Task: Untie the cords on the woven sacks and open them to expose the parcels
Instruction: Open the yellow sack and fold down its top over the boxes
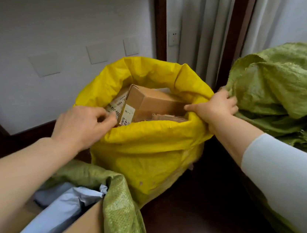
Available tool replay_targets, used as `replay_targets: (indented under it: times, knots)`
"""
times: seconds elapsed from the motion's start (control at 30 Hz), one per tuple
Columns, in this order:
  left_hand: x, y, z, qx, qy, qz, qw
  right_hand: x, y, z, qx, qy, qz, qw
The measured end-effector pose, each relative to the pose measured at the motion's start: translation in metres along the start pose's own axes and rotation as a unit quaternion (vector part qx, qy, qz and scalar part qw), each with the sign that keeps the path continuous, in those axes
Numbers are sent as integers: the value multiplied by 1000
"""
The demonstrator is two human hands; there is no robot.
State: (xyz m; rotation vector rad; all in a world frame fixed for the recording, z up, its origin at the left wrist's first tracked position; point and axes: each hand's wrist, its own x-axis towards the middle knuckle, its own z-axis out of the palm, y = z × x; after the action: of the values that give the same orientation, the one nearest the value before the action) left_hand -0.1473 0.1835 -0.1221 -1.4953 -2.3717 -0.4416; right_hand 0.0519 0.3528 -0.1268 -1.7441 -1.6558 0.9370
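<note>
Yellow sack open, cardboard parcels inside, right grip holding rim

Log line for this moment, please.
yellow sack: open | cardboard boxes: exposed | left hand: grips rim | right hand: grips rim

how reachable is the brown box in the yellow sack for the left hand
Probably yes: the mouth of the yellow sack is held open, the brown box lies bare at the top, and the left hand grips the rim right beside it.
</note>
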Motion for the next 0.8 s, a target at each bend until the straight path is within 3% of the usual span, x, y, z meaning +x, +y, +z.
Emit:
replay_targets:
  times: [0.07, 0.2, 0.3, 0.37, 0.5, 0.63, 0.73, 0.8]
  knots:
    - [17, 14, -5, -61, 48, 6, 997, 3, 10, 11, 19, -39, -12, 999]
    - [57, 56, -6, -125, 94, 137, 978, 1, 20, 20, 141, -50, -104, 983]
    - [88, 85, 2, -33, -42, 234, 971, 0, 26, 11, 255, -97, -71, 959]
    - [104, 99, 6, 53, -143, 237, 959, 2, 31, 5, 328, -124, -16, 937]
    - [124, 109, 18, 153, -176, 223, 946, 6, 44, -2, 368, -160, 21, 916]
    - [135, 119, 26, 61, -207, 221, 951, 12, 59, -7, 366, -188, 29, 911]
    - [143, 123, 24, -51, -234, 151, 959, 22, 70, -14, 321, -146, 19, 936]
    - [150, 118, 19, -69, -234, 106, 964, 23, 73, -18, 257, -114, -17, 959]
